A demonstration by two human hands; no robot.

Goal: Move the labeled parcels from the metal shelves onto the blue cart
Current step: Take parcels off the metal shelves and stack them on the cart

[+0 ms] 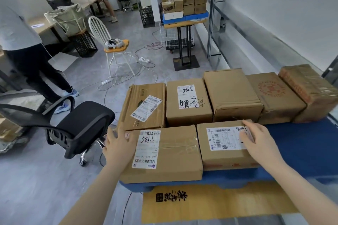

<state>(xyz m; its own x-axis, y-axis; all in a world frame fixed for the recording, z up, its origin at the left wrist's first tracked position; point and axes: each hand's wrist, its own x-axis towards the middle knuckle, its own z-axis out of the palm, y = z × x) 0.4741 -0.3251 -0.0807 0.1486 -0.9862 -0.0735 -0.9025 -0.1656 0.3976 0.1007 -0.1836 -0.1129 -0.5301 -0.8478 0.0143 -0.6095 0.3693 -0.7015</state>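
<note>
Cardboard parcels are sitting in two rows on the blue cart [296,148]. Both hands are lying open and flat: the left hand [118,144] against the near-left parcel [173,155], the right hand [259,142] on the near-right parcel [225,144]. Five more parcels [232,95] are lining up behind.

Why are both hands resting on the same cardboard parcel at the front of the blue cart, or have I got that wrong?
Not quite. The head view shows the hands on two different brown cardboard parcels at the front of the blue plastic cart: the left hand on the left front parcel, the right hand on the right front parcel.
</note>
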